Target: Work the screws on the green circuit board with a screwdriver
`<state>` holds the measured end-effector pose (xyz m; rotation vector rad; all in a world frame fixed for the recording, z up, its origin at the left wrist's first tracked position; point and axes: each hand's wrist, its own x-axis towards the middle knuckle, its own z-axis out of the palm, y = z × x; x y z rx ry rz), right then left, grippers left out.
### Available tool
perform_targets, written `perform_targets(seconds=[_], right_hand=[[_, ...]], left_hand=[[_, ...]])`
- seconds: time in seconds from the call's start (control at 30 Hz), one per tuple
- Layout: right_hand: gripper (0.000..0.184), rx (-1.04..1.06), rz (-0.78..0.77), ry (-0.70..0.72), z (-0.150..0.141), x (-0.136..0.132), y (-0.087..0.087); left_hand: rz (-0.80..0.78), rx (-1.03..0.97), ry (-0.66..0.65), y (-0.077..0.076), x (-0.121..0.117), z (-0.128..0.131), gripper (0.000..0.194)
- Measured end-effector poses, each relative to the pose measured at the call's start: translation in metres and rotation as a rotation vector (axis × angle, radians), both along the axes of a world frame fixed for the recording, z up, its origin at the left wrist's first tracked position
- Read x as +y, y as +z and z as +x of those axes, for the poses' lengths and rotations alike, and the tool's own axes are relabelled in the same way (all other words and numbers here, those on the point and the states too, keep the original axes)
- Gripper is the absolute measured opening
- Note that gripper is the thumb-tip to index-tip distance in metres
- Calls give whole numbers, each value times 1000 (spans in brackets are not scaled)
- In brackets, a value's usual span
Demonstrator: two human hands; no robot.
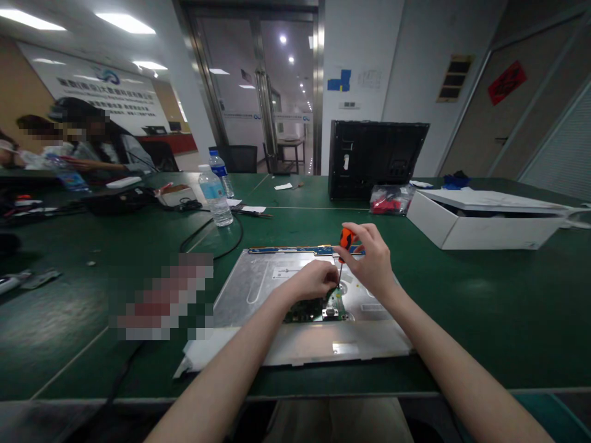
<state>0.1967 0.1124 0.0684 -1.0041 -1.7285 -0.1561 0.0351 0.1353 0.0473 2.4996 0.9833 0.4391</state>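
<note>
Office: glass doors (pixel 258 92), lettered wall sign (pixel 107 86).

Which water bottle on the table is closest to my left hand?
The white-capped bottle, standing just in front of the blue-capped bottle. It sits nearer your left hand than that one or the far-left bottle.

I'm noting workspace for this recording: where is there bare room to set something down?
The green table is bare right of the metal panel, in front of the white box; a narrower strip lies between the panel and the black casing. Crowded: over the panel around the left hand, right hand and screwdriver, and left near the bottles.
</note>
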Motion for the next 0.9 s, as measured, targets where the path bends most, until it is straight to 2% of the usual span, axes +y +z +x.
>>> perform_targets(seconds=[0.2, 0.47, 0.7, 0.9], right_hand=[[42, 36, -31, 27, 0, -1, -3], [36, -15, -14, 3, 2, 0, 0], [44, -22, -16, 20, -1, -3, 0], [39, -17, -15, 2, 1, -1, -1]], left_hand=[[-3, 2, 0, 1, 0, 0, 18], [-3, -4, -1, 1, 0, 0, 17], [-2, -11, -11, 1, 0, 0, 18], [1, -12, -6, 1, 0, 0, 17]])
